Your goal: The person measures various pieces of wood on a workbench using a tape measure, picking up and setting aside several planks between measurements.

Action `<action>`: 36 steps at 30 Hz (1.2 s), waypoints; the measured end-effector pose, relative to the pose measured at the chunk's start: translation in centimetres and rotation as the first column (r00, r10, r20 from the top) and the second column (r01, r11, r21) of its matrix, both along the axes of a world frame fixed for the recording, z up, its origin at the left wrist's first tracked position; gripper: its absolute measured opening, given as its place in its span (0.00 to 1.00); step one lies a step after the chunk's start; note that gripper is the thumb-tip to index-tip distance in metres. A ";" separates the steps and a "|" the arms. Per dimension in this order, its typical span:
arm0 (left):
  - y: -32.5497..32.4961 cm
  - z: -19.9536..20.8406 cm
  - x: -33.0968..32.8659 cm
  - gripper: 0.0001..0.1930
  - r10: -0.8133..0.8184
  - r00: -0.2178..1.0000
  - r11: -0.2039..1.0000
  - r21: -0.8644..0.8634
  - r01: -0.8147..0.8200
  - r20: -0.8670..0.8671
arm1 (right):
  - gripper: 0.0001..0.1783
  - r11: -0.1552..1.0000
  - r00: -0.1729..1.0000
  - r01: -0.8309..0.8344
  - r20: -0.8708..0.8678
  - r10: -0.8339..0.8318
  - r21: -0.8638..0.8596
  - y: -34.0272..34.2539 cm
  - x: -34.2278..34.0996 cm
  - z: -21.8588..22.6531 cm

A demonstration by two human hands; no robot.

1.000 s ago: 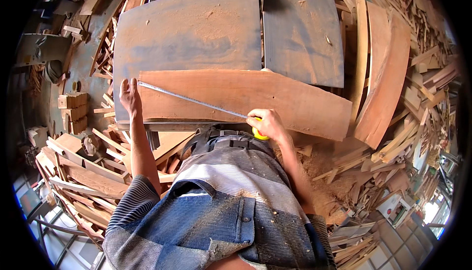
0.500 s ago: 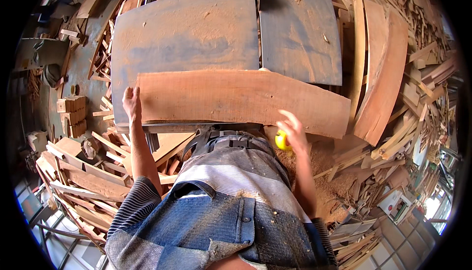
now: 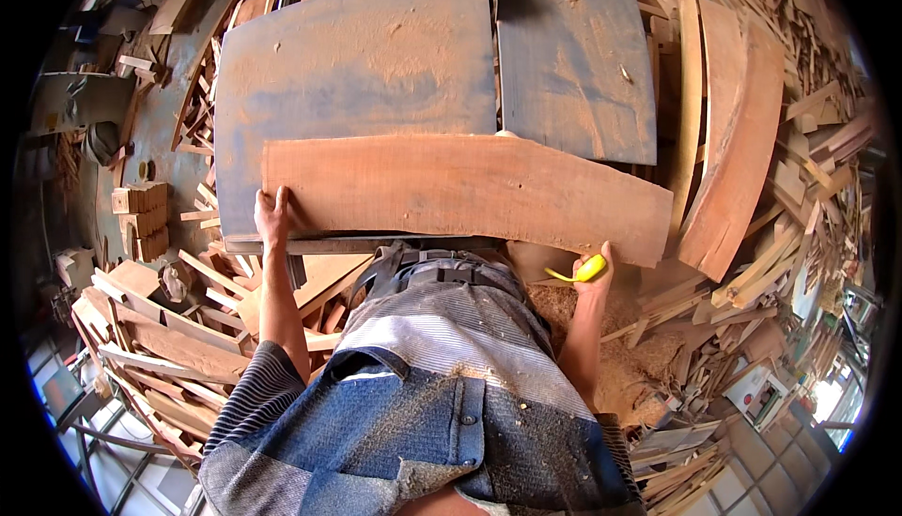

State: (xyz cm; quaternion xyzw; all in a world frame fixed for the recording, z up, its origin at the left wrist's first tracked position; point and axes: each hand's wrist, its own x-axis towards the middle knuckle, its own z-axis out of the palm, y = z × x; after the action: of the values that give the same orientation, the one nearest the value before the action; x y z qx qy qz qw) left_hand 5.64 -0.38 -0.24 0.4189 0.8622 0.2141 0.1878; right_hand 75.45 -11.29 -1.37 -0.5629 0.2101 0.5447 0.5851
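Observation:
A long reddish-brown wooden board (image 3: 432, 182) lies across the front of a dusty grey metal machine table (image 3: 352, 60), its right part sticking out past the table. At the board's near left corner, my left hand (image 3: 272, 220) grips the end, with thumb and fingers at its edge. My right hand (image 3: 601, 276) is closed around a yellow tape measure (image 3: 590, 268), judging by its rounded case and thin yellow strip. The fingertips of that hand reach the board's near edge toward its right end. Part of the right hand's grip is hidden behind the yellow case.
A second grey table section (image 3: 573, 55) stands beyond a narrow gap. Long planks (image 3: 738, 149) lean to the right, beside heaps of offcuts. More scrap wood (image 3: 169, 337) is piled at lower left, near stacked small blocks (image 3: 141, 211). Sawdust (image 3: 634, 361) covers the floor at right.
My right hand moved right along the board's near edge with the yellow tape measure, its strip now showing. My left hand slid slightly nearer to me along the board's left end. The board stayed put.

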 end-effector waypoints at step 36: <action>0.4 1.3 20.8 0.23 -0.827 0.438 0.481 -0.040 0.876 -0.354 | 0.22 0.942 0.919 -0.332 0.210 0.333 -0.038 6.0 5.8 2.5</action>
State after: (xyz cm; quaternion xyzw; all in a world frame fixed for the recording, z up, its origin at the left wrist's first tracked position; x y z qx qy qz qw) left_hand 26.44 0.02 1.06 0.8376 0.5320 0.0816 0.0931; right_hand 81.28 -5.32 1.10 -0.6460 0.0480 0.5723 0.5029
